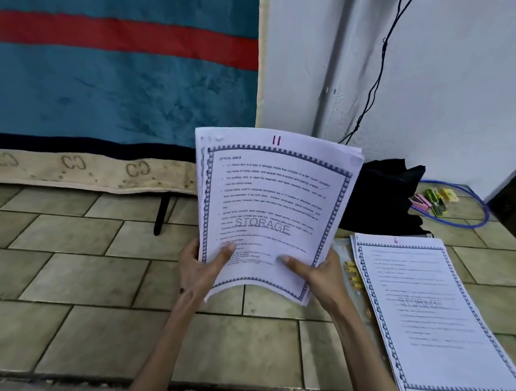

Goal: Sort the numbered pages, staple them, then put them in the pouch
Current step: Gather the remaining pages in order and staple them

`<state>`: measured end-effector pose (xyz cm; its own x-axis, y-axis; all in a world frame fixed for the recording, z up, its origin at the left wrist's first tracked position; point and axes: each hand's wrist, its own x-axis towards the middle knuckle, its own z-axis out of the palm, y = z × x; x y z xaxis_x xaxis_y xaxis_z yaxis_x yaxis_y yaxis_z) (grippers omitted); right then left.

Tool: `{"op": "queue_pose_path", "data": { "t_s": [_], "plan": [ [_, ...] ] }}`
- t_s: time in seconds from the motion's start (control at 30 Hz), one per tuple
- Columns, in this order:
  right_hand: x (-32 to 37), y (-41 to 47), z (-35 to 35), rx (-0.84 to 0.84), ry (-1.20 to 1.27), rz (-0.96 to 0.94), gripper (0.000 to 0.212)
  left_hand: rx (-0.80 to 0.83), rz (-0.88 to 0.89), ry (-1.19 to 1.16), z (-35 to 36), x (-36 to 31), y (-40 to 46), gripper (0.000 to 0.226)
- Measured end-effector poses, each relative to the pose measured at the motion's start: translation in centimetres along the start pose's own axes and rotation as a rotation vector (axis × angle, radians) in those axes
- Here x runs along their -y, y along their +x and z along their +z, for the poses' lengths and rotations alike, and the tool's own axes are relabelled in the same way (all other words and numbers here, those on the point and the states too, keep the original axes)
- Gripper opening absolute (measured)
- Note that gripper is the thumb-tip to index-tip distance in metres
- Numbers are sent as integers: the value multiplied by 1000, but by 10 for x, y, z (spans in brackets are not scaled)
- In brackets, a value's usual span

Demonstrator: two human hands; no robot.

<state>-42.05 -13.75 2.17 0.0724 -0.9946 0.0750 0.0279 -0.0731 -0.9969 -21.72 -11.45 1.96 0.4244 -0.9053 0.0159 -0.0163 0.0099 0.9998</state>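
I hold a stack of printed pages (272, 208) upright in front of me; its top sheet is marked 11 in red. My left hand (199, 267) grips the stack's lower left edge, thumb on the front. My right hand (321, 274) grips the lower right edge, thumb also on the front. A second pile of pages (436, 315), topped by the sheet marked 6, lies flat on the tiled surface (94, 276) to the right. A clear pouch (348, 261) with yellow markings pokes out from under that pile's left edge.
A black bag (383, 197) sits behind the flat pile. Small pink, green and yellow staplers (434, 200) lie at the far right by a blue cable loop (472, 223). A blue and red blanket (121, 81) hangs at the back left.
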Motion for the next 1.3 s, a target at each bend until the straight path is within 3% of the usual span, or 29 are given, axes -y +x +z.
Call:
{"op": "queue_pose_path", "data": {
  "t_s": [0.17,0.3,0.53,0.9,1.3],
  "plan": [
    [5,-1,-6,58,-19,9,43,118,-39,93,-9,-2,7,39],
    [6,0,0,46,38,12,40,82,-65,105,0,-7,6,26],
    [1,-4,2,-37,3,17,35,42,-154,136,3,-4,0,25],
    [-11,-6,12,-169,-26,112,36,7,-197,171,12,10,-2,43],
    [-15,-9,11,-180,5,148,32,-32,-233,129,15,16,-5,37]
  ]
}}
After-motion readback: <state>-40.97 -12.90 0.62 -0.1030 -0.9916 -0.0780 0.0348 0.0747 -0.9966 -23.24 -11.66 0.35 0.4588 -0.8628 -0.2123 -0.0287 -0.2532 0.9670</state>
